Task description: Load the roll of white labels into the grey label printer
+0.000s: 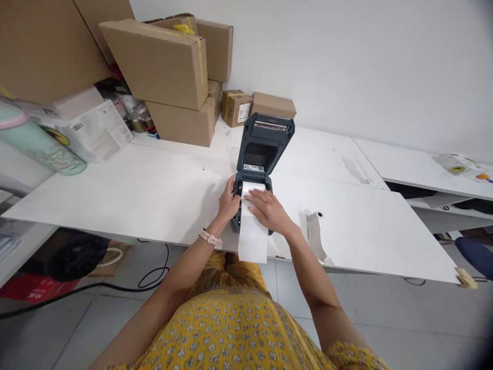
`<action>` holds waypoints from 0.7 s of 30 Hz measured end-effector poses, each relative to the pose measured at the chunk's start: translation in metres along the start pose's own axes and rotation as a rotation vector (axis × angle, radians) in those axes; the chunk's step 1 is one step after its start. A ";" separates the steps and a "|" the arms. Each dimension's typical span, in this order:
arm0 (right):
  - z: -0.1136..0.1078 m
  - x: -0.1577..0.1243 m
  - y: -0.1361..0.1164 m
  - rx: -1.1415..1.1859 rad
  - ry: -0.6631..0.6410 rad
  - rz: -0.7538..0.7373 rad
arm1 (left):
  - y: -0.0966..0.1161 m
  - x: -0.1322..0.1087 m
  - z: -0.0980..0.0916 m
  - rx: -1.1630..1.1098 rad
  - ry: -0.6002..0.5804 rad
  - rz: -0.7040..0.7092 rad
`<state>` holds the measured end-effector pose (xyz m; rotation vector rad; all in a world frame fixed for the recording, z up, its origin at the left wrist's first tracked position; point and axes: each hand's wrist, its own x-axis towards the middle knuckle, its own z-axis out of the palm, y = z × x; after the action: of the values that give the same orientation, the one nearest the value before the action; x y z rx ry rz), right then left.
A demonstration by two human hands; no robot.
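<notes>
A dark grey label printer [265, 146] stands on the white table with its lid raised. In its body sits a roll of white label paper [253, 239], whose loose end runs out over the table's front edge. My left hand [228, 200] grips the printer's left side, with the thumb at the inner rim beside the roll. Stretched fingers of my right hand [267, 208] lie flat on the paper. To the right, a small core with a curled strip of backing paper [315, 231] rests on the table.
Cardboard boxes [165, 67] are stacked at the back left, with two smaller cartons [235, 108] behind the printer. A mint-green bottle [42, 141] and a white box [92, 131] stand at the left. Below the table, a black cable [115, 287] crosses the floor.
</notes>
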<state>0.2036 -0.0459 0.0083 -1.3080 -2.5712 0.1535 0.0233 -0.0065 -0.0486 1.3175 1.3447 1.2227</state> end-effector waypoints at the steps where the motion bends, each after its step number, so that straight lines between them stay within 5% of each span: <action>1: 0.004 -0.012 -0.006 0.017 0.014 -0.014 | -0.001 0.000 0.000 -0.003 0.004 0.008; 6: 0.017 -0.046 -0.030 -0.027 0.086 0.051 | -0.007 0.002 0.001 -0.042 0.002 0.052; 21: 0.017 -0.069 -0.045 -0.031 0.112 0.082 | -0.001 0.000 0.003 -0.163 -0.051 0.055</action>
<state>0.2029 -0.1276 -0.0110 -1.3927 -2.4373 0.0534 0.0258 -0.0060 -0.0501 1.2680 1.1550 1.2990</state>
